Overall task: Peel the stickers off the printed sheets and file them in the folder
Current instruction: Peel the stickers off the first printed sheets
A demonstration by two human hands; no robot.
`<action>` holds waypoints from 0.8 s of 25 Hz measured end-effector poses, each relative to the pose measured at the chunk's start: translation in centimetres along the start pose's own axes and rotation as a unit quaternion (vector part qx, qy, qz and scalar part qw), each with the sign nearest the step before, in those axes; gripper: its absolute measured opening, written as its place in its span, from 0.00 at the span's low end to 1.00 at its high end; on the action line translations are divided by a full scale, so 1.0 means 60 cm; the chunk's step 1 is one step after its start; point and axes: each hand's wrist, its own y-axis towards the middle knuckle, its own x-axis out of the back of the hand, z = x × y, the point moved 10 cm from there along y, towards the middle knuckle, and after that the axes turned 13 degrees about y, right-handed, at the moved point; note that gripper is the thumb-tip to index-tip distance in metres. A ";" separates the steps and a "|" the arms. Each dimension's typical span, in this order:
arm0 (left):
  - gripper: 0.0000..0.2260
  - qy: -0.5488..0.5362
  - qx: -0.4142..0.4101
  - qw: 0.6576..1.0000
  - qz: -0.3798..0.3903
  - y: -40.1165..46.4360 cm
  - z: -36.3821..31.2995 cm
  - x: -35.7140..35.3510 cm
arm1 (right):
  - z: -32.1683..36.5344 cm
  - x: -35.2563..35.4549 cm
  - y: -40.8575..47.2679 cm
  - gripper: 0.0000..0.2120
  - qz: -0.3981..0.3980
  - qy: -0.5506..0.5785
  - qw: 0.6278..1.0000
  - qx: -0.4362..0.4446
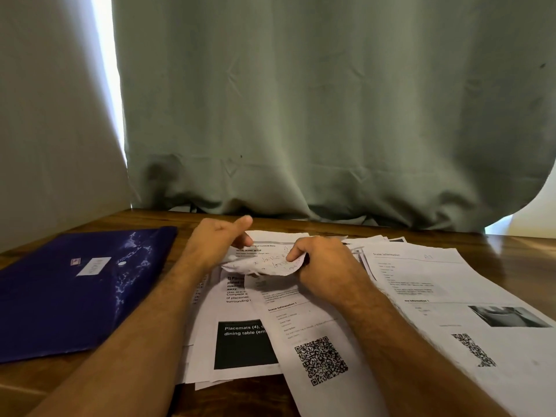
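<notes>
Head view, down over near table

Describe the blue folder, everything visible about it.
The folder is a dark blue, glossy, plastic-looking envelope type with a pale marbled streak across its flap. It bears a white label, a small reddish sticker and a round snap. It looks closed and lies flat on the wooden table, left of the papers. Neither hand touches it.

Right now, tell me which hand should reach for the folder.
Probably the left hand. It lies nearer the blue folder on the left, and only its lower fingers touch the handwritten sticker. The right hand pinches that sticker.
</notes>
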 end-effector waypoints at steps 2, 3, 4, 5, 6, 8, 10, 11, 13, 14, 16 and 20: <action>0.11 0.132 0.064 0.988 -0.047 0.012 0.033 0.017 | 0.002 -0.004 -0.001 0.18 0.013 -0.005 1.000 -0.003; 0.15 0.188 0.095 0.977 -0.024 0.015 0.050 0.012 | 0.002 -0.004 -0.002 0.19 0.019 -0.006 1.000 -0.007; 0.22 0.224 0.124 0.967 0.007 0.017 0.067 0.005 | 0.001 -0.006 -0.002 0.20 0.024 -0.010 1.000 -0.010; 0.27 0.236 0.142 0.961 0.026 0.018 0.078 0.000 | 0.001 -0.005 -0.003 0.21 0.028 -0.013 0.999 -0.011; 0.31 0.233 0.143 0.961 0.032 0.020 0.082 -0.003 | 0.000 -0.006 -0.003 0.21 0.029 -0.015 0.999 -0.013; 0.31 0.202 0.116 0.972 0.019 0.026 0.076 -0.005 | 0.000 -0.006 -0.002 0.21 0.028 -0.016 0.999 -0.012; 0.25 0.152 0.079 0.985 -0.029 0.027 0.059 0.004 | -0.001 -0.009 -0.001 0.21 0.024 -0.013 1.000 -0.012; 0.21 0.117 0.066 0.989 -0.070 0.026 0.050 0.016 | -0.002 -0.010 0.001 0.21 0.022 -0.011 1.000 -0.011; 0.13 0.050 0.040 0.988 -0.138 0.016 0.033 0.040 | -0.002 -0.009 0.003 0.20 0.012 -0.005 1.000 -0.006; 0.11 0.038 0.029 0.987 -0.151 0.012 0.026 0.046 | -0.002 -0.008 0.003 0.20 0.007 -0.003 1.000 -0.004; 0.11 0.031 0.007 0.989 -0.145 0.009 0.015 0.043 | -0.003 -0.009 0.003 0.20 0.007 -0.006 1.000 -0.003; 0.12 -0.014 -0.005 0.986 -0.169 0.008 0.013 0.051 | -0.003 -0.008 0.004 0.19 0.004 0.001 1.000 0.002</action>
